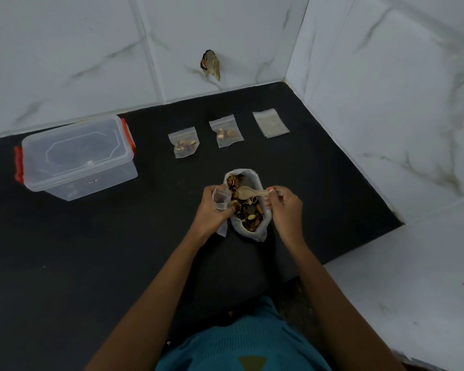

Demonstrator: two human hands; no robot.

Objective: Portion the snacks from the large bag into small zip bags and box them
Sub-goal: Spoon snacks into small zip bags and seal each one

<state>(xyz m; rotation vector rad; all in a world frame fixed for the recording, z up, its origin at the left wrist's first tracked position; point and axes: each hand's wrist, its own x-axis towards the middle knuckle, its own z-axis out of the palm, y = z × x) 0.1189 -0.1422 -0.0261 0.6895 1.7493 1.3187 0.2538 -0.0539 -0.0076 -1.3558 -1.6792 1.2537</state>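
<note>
Fingers of the left hand pinch one small zip bag beside the large bag of snacks; the right hand grips one wooden spoon over it. Beyond the fingers lie three more: left filled bag, middle filled bag, empty bag; one lidded box stands far left. Open surface spreads left; tiled walls bound far and right edges.

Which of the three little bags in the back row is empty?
The rightmost zip bag: it lies flat with nothing inside. The left bag and middle bag hold snacks.
</note>
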